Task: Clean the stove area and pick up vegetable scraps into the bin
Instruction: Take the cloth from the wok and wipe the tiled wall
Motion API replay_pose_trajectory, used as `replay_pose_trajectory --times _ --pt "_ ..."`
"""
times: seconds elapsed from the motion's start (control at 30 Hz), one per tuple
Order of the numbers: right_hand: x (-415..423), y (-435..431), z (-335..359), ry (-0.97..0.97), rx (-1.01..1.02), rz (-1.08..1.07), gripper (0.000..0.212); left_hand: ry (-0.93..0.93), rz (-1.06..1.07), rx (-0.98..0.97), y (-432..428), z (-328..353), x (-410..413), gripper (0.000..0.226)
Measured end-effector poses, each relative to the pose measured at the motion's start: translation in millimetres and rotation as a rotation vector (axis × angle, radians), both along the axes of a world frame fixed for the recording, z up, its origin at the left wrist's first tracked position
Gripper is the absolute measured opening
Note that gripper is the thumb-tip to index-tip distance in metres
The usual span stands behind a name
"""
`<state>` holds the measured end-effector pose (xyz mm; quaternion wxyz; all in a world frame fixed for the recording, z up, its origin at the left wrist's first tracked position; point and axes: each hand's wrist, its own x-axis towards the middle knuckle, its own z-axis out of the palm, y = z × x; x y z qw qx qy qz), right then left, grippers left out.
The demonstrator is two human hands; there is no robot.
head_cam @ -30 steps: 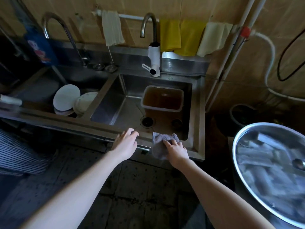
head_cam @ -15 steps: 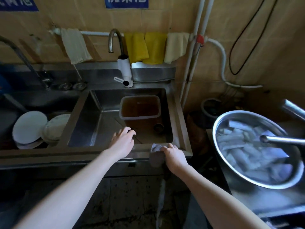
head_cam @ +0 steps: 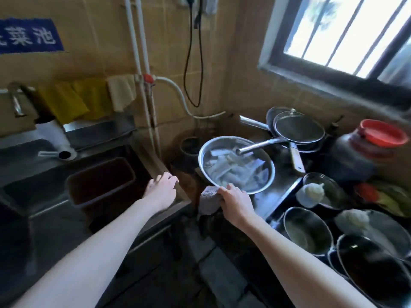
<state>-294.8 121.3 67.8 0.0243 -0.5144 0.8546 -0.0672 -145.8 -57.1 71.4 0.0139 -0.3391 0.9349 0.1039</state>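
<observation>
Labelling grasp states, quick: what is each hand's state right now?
Left hand: open, fingers relaxed, holding nothing.
Right hand: closed, gripping the grey rough-textured cleaning cloth.

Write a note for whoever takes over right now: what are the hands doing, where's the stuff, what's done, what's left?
Left hand: open, holding nothing, over the right rim of the sink.
Right hand: grips the grey cloth at the near rim of the steel basin.
Counter right of it: crowded with bowls and pans.
Done: no wiping shows yet.
Left: wipe the stove area, bin the scraps; no bin clearly in view.
</observation>
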Motion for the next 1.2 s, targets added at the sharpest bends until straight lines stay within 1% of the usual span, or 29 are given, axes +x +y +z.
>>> replay_pose_trajectory --times 0.2,0.33,0.47,0.63,0.77,0.87,1.0,1.2 --pt "-28.5 70.5 26.2 0.065 -0.032 -0.203 0.033 0.023 -0.252 -0.024 48.6 13.8 -70.2 0.038" --pt "-48.6 118.2 43.3 0.124 -0.064 -0.389 0.032 0.069 -0.409 -0.078 76.6 19.5 -113.8 0.033" --pt "-62.9 173.7 52.2 0.158 -0.047 -0.556 0.033 0.078 -0.551 -0.122 117.6 26.0 -158.8 0.033" --pt "-71.6 250.7 56.9 0.157 -0.096 -0.752 0.033 0.117 -0.710 -0.149 189.5 33.8 -206.3 0.032" --pt "-72.8 317.6 60.4 0.155 -0.079 -0.888 0.032 0.127 -0.827 -0.188 252.1 41.3 -234.3 0.035" --pt "-69.9 367.0 63.1 0.145 -0.088 -0.983 0.031 0.142 -0.926 -0.223 300.3 45.7 -249.7 0.033" --pt "-63.5 432.7 66.7 0.140 -0.094 -1.088 0.030 0.148 -1.019 -0.181 367.3 52.2 -265.4 0.032" --pt "-51.1 526.3 67.0 0.145 -0.109 -1.223 0.030 0.179 -1.159 -0.208 464.4 56.4 -284.8 0.030"
